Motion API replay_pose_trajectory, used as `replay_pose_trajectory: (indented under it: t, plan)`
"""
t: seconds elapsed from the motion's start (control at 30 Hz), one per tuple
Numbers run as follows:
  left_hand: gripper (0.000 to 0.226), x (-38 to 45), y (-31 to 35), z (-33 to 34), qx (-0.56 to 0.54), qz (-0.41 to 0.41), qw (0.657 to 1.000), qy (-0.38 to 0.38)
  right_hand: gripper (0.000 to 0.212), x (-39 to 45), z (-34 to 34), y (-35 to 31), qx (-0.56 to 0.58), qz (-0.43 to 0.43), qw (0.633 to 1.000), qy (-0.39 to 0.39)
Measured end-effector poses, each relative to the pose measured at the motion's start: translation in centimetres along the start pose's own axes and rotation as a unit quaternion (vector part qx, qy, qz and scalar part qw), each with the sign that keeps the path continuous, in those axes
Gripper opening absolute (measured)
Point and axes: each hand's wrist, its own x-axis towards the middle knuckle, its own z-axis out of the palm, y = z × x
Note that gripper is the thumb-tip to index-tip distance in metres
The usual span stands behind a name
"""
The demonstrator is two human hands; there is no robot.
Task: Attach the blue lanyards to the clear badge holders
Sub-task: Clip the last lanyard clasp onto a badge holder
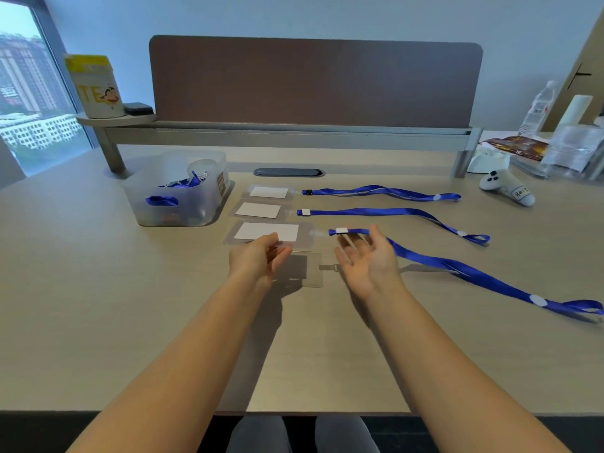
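Note:
Three clear badge holders with white cards lie in a row, each clipped to a blue lanyard running right. The far holder (268, 192) has its lanyard (376, 191), and the middle holder (258, 210) has its lanyard (392, 211). My left hand (258, 259) pinches the lower edge of the nearest holder (266, 231), which seems lifted, with its shadow on the desk below. My right hand (366, 259) is beside the clip with fingers spread and palm up. The nearest lanyard (457, 266) passes behind its fingers.
A translucent bin (196, 155) with more blue lanyards and holders stands at the left. A white controller (506, 188), a water bottle (539, 106) and packets sit at the right. A brown divider panel (313, 83) closes the back; a printed cup (94, 86) stands on its shelf.

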Motion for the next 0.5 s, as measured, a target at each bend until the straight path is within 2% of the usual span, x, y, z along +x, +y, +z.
replay_pose_trajectory:
  t: [0.1,0.2,0.27,0.37,0.5]
  plan:
    - [0.006,1.4,-0.2,-0.3,0.071,0.009,0.997,0.037,0.016,1.6,-0.9,-2.0,-0.019,-0.026,0.997,0.073]
    - [0.012,2.9,-0.6,0.0,0.164,0.038,0.983,0.072,0.014,3.0,-2.2,-4.1,-0.089,-0.034,0.986,0.136]
    - [0.018,3.9,-0.7,0.3,0.197,0.051,0.975,0.092,0.021,4.0,-3.2,-5.2,-0.163,-0.027,0.971,0.171]
    - [0.024,5.3,-0.3,0.7,0.149,0.026,0.984,0.092,0.025,5.6,-4.3,-7.1,-0.186,-0.023,0.959,0.214]
    - [0.029,6.3,0.5,1.1,0.068,-0.002,0.993,0.092,0.024,7.0,-4.4,-9.0,-0.137,-0.053,0.952,0.267]
